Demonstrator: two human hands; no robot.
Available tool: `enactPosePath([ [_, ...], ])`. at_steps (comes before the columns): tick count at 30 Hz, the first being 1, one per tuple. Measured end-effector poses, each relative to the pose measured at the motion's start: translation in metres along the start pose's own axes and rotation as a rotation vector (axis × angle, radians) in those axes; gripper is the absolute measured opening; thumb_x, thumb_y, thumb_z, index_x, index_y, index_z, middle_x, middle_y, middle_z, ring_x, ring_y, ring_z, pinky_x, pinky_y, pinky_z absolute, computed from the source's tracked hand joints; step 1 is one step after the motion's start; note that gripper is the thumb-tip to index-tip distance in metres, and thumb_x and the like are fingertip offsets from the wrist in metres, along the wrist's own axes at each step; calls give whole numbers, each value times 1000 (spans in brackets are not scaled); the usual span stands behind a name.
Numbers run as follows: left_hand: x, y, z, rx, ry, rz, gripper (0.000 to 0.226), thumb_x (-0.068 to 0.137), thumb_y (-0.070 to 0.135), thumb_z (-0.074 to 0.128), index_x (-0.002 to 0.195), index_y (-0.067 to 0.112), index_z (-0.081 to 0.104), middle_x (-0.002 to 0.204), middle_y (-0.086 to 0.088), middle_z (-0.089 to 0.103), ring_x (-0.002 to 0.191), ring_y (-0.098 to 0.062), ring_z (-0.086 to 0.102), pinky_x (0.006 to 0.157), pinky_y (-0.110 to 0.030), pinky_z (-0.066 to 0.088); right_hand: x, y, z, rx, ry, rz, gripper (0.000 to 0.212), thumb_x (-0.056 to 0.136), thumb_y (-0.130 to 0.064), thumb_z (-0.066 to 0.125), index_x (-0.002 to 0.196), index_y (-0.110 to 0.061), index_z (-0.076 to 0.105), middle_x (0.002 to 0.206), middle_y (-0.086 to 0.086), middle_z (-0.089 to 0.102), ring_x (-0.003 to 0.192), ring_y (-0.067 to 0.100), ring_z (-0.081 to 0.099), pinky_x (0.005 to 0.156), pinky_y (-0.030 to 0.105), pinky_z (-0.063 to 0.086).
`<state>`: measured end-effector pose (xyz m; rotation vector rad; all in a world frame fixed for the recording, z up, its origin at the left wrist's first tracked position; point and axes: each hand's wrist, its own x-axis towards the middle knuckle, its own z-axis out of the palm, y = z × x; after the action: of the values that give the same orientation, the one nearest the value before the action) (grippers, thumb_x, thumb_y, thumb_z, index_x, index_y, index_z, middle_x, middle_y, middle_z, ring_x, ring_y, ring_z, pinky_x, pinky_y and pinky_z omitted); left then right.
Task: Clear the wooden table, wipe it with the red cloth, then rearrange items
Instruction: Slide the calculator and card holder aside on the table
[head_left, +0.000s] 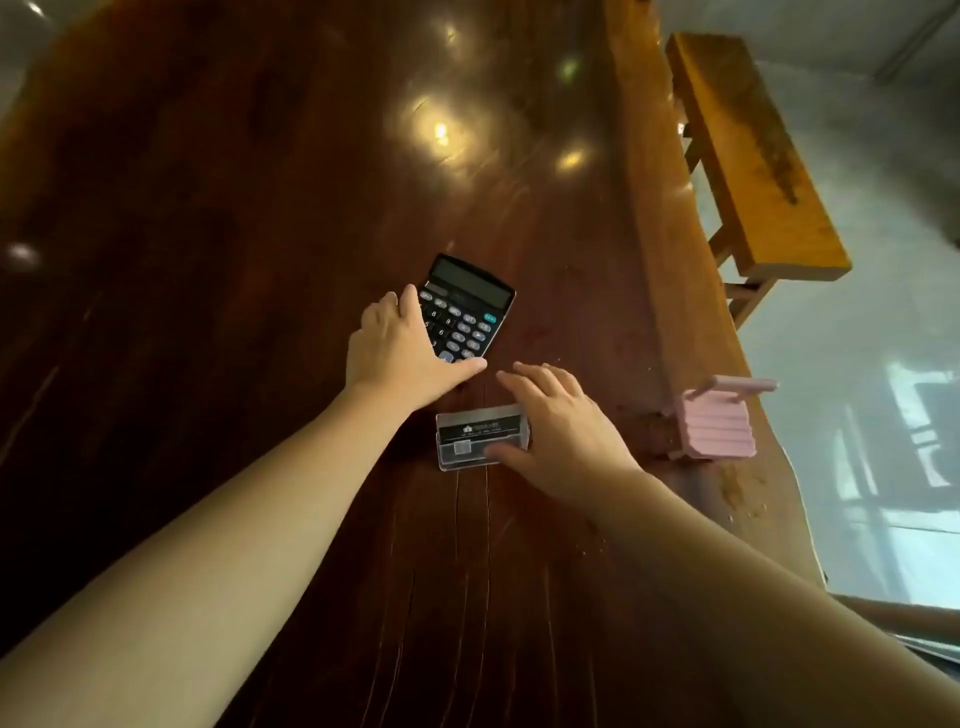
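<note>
On the dark wooden table (260, 208) lies a black calculator (467, 306), tilted. My left hand (400, 353) grips its left and near edges, fingers on the far-left side and thumb along the bottom. Just nearer to me stands a clear plastic card holder (475, 436) with dark cards inside. My right hand (556, 426) clasps its right end, thumb at the front and fingers over the back. No red cloth is in view.
A pink ribbed stand (717, 426) with a rod on top sits near the table's right edge. Beyond that edge stands a light wooden bench (748, 156) on a shiny grey floor. Ceiling lights glare on the tabletop.
</note>
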<state>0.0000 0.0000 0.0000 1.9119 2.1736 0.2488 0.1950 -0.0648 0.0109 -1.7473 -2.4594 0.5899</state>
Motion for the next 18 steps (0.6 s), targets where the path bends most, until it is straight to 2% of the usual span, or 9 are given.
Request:
enactPosePath([
  [5, 18, 2, 30, 82, -38, -1, 138, 49, 93, 61, 151, 9, 20, 144, -18, 44, 128, -36, 45, 96, -48, 46, 9, 5, 25, 11, -79, -20, 73, 89, -46, 71, 151, -25, 41, 155, -4, 44, 146, 23, 27, 111, 47, 40],
  [9, 26, 5, 40, 104, -6, -10, 130, 52, 83, 68, 149, 8, 24, 135, -22, 48, 120, -37, 47, 92, -48, 46, 11, 3, 30, 36, -82, -14, 56, 94, -40, 66, 145, -26, 46, 140, -5, 54, 127, 21, 43, 99, 39, 45],
  [12, 27, 4, 39, 94, 2, -21, 132, 52, 81, 69, 150, 8, 20, 132, -23, 49, 117, -37, 49, 92, -47, 46, 13, 2, 30, 58, -89, -10, 48, 95, -36, 66, 139, -25, 49, 133, -5, 55, 117, 21, 45, 91, 37, 47],
  [18, 5, -31, 19, 30, 48, -105, 133, 53, 82, 67, 152, 7, 18, 128, -23, 52, 113, -38, 51, 91, -47, 45, 13, -10, 18, 87, -61, -8, 45, 95, -35, 67, 135, -23, 51, 125, -5, 57, 109, 20, 49, 88, 38, 49],
])
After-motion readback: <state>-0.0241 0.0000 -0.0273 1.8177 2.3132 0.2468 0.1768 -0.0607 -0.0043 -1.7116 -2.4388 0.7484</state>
